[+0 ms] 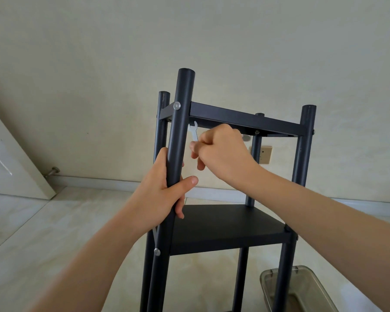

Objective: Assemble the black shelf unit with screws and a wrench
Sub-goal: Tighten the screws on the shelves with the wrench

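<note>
The black shelf unit (230,224) stands upright in front of me, with round black posts and two flat shelves. My left hand (164,194) grips the near left post (180,122) below the top shelf (245,119). A silver screw head (177,106) shows on that post at the top shelf's corner, and another screw (157,251) sits lower down. My right hand (221,152) pinches a small flat silver wrench (194,131), whose open jaw points up just under the top shelf, right beside the near left post.
A clear plastic tray (302,287) lies on the pale tiled floor at the lower right, behind the near right post. A white door (11,163) leans in at the left with a doorstop (53,171). A wall socket (264,154) shows behind the shelf.
</note>
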